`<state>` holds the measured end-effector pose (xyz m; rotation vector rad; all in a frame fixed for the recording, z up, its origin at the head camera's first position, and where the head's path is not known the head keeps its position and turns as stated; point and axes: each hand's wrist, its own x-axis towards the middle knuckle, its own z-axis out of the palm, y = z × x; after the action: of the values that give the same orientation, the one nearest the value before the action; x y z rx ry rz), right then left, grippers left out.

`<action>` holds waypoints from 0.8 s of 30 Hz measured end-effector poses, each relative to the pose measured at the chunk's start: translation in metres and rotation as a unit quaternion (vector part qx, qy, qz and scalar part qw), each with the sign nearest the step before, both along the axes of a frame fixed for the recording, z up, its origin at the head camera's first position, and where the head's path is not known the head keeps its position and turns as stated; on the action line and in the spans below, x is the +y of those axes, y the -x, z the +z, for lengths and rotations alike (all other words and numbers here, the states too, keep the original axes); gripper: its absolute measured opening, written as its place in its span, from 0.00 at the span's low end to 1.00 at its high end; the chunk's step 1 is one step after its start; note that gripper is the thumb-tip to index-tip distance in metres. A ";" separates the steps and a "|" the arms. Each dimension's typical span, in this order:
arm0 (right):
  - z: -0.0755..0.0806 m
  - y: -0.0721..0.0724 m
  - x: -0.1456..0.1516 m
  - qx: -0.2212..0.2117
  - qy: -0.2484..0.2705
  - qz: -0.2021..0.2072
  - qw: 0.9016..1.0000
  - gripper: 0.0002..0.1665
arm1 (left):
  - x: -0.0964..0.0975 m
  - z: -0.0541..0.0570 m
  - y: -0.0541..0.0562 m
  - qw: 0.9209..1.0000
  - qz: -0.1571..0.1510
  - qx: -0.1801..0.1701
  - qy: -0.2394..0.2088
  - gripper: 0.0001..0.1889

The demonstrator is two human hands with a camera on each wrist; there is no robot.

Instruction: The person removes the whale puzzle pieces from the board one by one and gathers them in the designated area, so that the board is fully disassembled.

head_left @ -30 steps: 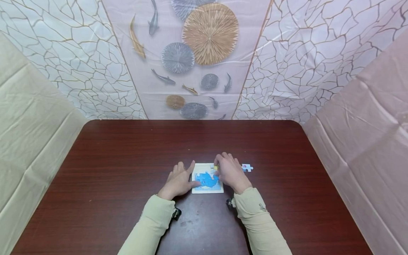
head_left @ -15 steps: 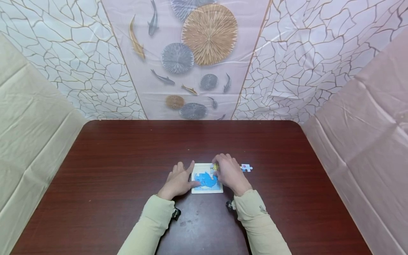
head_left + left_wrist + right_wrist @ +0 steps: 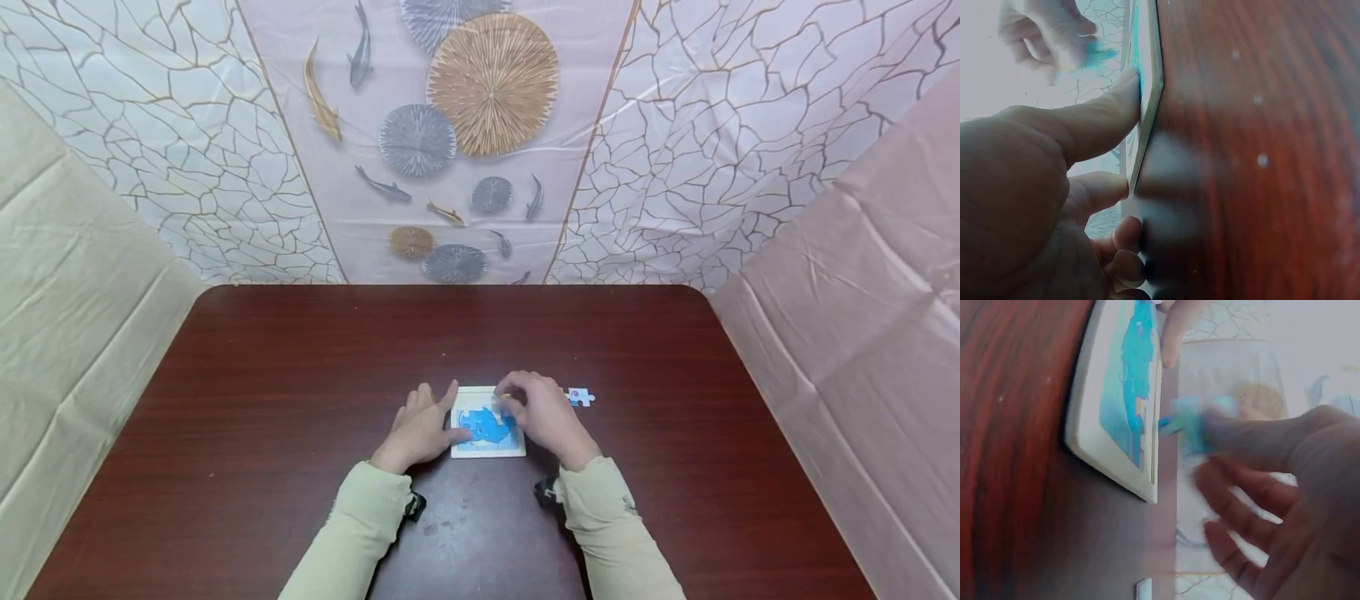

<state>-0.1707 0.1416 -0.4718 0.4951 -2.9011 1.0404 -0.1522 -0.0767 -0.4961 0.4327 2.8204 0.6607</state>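
Note:
A small jigsaw puzzle board (image 3: 487, 453) with a pale frame and a blue animal picture lies on the table in front of me. My left hand (image 3: 420, 427) is at its left side, thumb resting on the picture and forefinger (image 3: 1107, 189) stretched to the frame's edge. Over the board's right part, my right hand (image 3: 547, 415) pinches a blue-green puzzle piece (image 3: 1192, 425) between thumb and fingers. That piece is blurred and, in the right wrist view, stands off the board's face. The right fingers partly hide the board's upper right corner in the head view.
A loose puzzle piece (image 3: 581, 397), white and blue with a pink mark, lies just right of the right hand, partly covered by it. The dark reddish wooden table (image 3: 300, 350) reaches back to patterned hanging cloth (image 3: 465, 208), with plain cloth on both sides.
My right hand has drawn back slightly and turned, bringing the pinched piece up from the board's upper right; the yellow patch there no longer shows plainly. My left hand and the board stay put.

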 end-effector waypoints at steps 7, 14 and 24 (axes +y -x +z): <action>0.014 0.006 0.049 0.038 0.151 -0.116 0.981 0.05 | 0.000 -0.001 0.000 1.000 -0.006 -0.001 -0.008 0.46; 0.021 0.006 0.101 0.019 0.081 -0.223 0.971 0.12 | 0.000 0.002 0.000 1.000 -0.003 -0.003 -0.008 0.46; 0.003 0.007 0.131 -0.065 0.052 -0.263 0.961 0.15 | -0.001 0.000 0.000 1.000 -0.003 -0.001 -0.007 0.45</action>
<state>-0.1777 0.2723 -0.4691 -0.3469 -2.8050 1.1490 -0.1520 -0.0775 -0.4958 0.4432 2.8130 0.6799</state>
